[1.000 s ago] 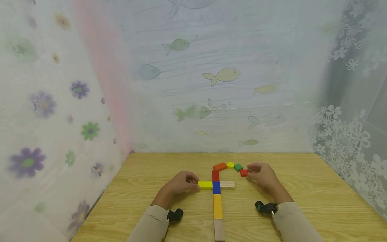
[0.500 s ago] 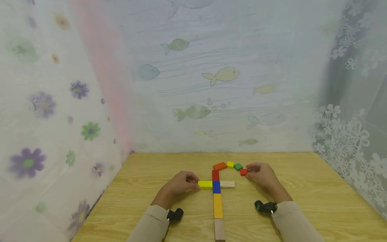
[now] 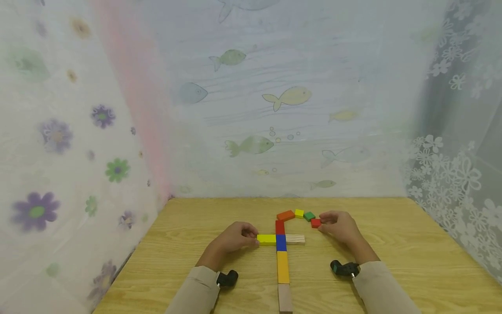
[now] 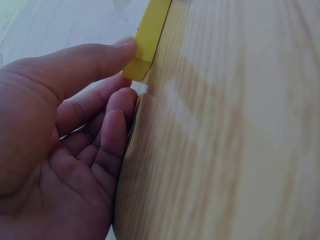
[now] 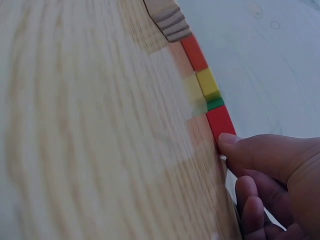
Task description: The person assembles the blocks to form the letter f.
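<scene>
My left hand [image 3: 235, 237] pinches the outer end of a long yellow block [image 3: 266, 240] between thumb and fingers; the left wrist view shows the thumb on the yellow block's end [image 4: 145, 47]. With thumb and fingertips, my right hand [image 3: 340, 226] grips a small red block [image 3: 315, 223] at the end of a curved row. That row runs through a green block [image 3: 309, 216], a small yellow block [image 3: 300, 213] and an orange block [image 3: 286, 215] to an upright-running red block [image 3: 279, 227]. Below it lies a blue block [image 3: 281, 243], with the yellow block on its left and a striped wooden block [image 3: 295, 239] on its right.
An amber block [image 3: 283, 267] and a plain wooden block [image 3: 285, 298] continue the line toward the near edge of the wooden table [image 3: 176, 270]. A patterned curtain with fish [image 3: 290, 97] hangs behind the table's back edge. Black wrist cameras [image 3: 227, 279] sit on both sleeves.
</scene>
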Tool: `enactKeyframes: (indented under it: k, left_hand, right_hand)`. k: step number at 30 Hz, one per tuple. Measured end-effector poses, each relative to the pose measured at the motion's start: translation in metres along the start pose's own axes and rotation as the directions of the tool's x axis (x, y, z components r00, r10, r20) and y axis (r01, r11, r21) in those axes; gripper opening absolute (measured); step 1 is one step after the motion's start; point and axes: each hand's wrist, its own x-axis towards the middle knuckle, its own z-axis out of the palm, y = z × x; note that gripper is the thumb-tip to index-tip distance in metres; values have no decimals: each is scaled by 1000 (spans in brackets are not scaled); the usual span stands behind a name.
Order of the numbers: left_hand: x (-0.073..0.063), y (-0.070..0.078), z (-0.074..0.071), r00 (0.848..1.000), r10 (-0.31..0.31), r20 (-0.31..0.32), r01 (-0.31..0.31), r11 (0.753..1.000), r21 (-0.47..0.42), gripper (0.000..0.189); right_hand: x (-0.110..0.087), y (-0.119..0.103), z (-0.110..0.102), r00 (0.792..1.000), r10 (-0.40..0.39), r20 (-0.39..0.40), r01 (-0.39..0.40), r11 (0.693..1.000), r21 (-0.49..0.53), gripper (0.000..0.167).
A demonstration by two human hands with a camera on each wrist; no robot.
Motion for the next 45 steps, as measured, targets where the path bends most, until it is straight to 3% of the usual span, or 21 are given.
enactKeyframes:
  k: [15, 29, 45]
  left_hand:
    - [1, 0, -1, 1000, 5, 15, -5, 1000, -2, 29]
    - [0, 1, -2, 1000, -8, 11, 8, 1000, 26, 30]
    - [-2, -5, -3, 1000, -6, 21, 6, 1000, 26, 30]
  right_hand:
    - [-3, 3, -1, 1000, 19, 0, -19, 1000, 19, 41]
    - [-6, 6, -4, 999, -49, 16, 48, 998, 27, 46]
    - [-9, 10, 4, 999, -51, -14, 51, 998, 42, 48]
